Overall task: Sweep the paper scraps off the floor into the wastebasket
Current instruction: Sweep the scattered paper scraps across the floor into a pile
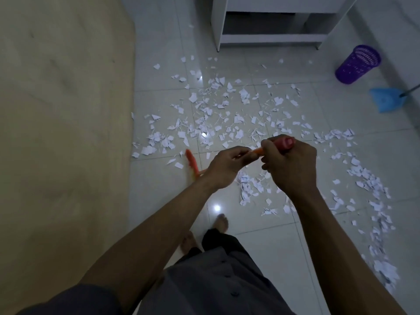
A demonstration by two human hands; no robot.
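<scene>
Grey button-front shirt (216,280) with a short dark sleeve (75,298), black trousers (218,242), bare forearms (159,228), bare feet (221,221)

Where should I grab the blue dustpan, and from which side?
Take the dustpan by its dark stick handle, which rises from the scoop's rear edge toward the right. Approach from that right side; the flat scoop offers no good hold. The right hand is nearer, though both it and the left hand now grip the orange broom.

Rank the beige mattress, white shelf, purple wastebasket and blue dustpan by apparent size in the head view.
1. beige mattress
2. white shelf
3. purple wastebasket
4. blue dustpan, only slightly smaller; that pair is close
</scene>
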